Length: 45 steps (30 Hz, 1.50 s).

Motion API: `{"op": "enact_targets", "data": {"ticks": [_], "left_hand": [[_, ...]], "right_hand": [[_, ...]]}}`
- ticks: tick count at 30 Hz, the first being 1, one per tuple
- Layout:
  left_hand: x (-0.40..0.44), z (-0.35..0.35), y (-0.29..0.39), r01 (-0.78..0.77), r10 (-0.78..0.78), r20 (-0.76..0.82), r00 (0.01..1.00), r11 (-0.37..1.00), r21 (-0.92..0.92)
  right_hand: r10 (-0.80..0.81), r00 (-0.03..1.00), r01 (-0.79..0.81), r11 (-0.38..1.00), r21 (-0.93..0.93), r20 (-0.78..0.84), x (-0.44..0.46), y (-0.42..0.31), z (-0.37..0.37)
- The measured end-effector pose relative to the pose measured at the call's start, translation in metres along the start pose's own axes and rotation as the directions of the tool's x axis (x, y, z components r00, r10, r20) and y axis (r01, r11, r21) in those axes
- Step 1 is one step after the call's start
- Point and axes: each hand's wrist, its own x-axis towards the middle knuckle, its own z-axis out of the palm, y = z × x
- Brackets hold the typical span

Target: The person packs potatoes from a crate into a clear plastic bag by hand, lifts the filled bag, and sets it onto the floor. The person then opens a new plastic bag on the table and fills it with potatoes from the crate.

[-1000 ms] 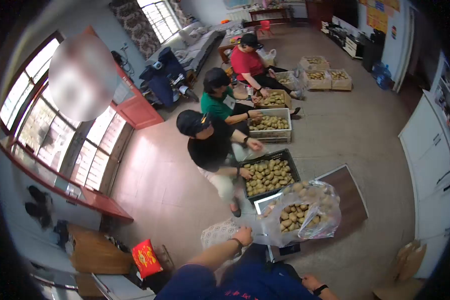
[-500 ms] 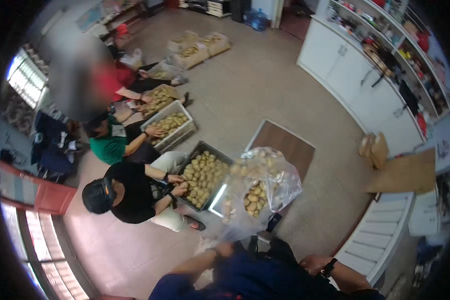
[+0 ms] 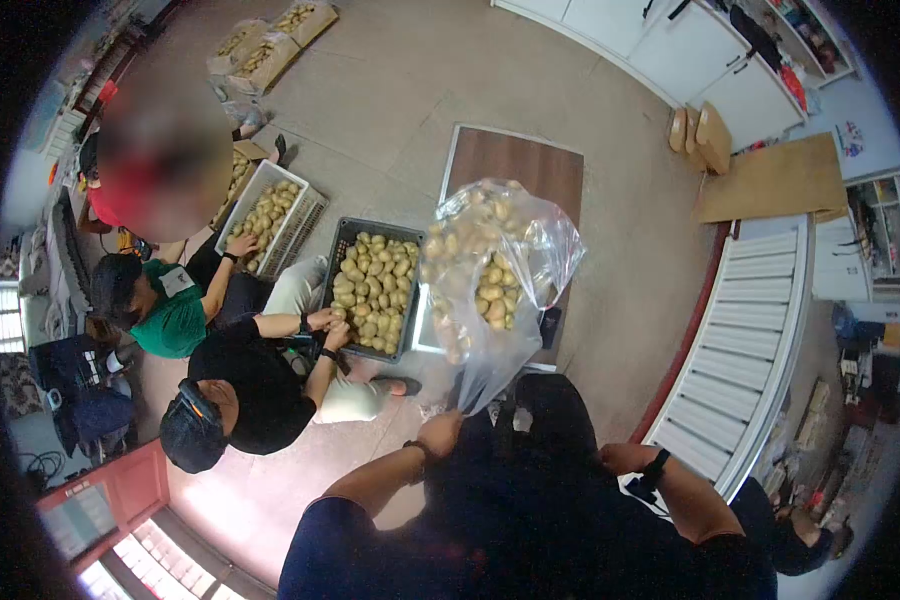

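My left hand [image 3: 438, 432] is closed on the gathered lower edge of a clear plastic bag [image 3: 485, 375]. The bag spreads out in front of me, full of round, yellow-brown, potato-like produce [image 3: 494, 292]; its opening shows some of them uncovered. Close against my dark clothing at the right hip is my right hand [image 3: 625, 457], with a black watch on the wrist. Its fingers are partly hidden. Left of the bag stands a dark crate [image 3: 336, 262] filled with the same produce, where a seated person in black has both hands at its near edge.
A person in green [image 3: 185, 310] reaches into a white crate [image 3: 312, 222] of produce; another in red sits beyond. Lined boxes [image 3: 270, 52] stand farther back. A brown board [image 3: 515, 165] lies under the bag. On the right are a white slatted panel [image 3: 735, 330] and cabinets [image 3: 610, 30].
My view has turned rightward and down, so the crates and people appear farther left. My left hand still holds the bag's edge; my right hand stays by my hip.
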Motion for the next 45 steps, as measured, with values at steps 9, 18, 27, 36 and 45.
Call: {"op": "enact_targets", "data": {"ticks": [9,18,27,36,45], "left_hand": [[-0.052,-0.019,0.022,0.001,0.02,0.066,0.998,0.953,-0.304],[-0.094,-0.008,0.043,0.259,0.003,0.392,0.92,0.744,-0.615],[-0.006,0.007,-0.043,0.259,-0.246,0.101,0.964,0.955,-0.144],[0.091,0.017,-0.177,-0.19,0.223,-0.06,0.973,0.918,0.348],[0.126,0.024,-0.235,-0.519,0.667,-0.208,0.716,0.707,0.481]], "right_hand": [[-0.244,0.97,0.229,0.881,-0.415,0.017,0.05,0.017,-0.013],[-0.034,0.99,0.03,0.999,0.034,0.138,0.128,0.113,-0.029],[-0.011,0.995,-0.005,0.988,0.152,0.102,0.214,0.051,-0.07],[-0.411,0.911,0.411,0.911,0.007,-0.046,0.383,0.095,-0.112],[-0.759,0.647,0.685,0.62,-0.383,-0.074,0.454,0.12,-0.138]]}}
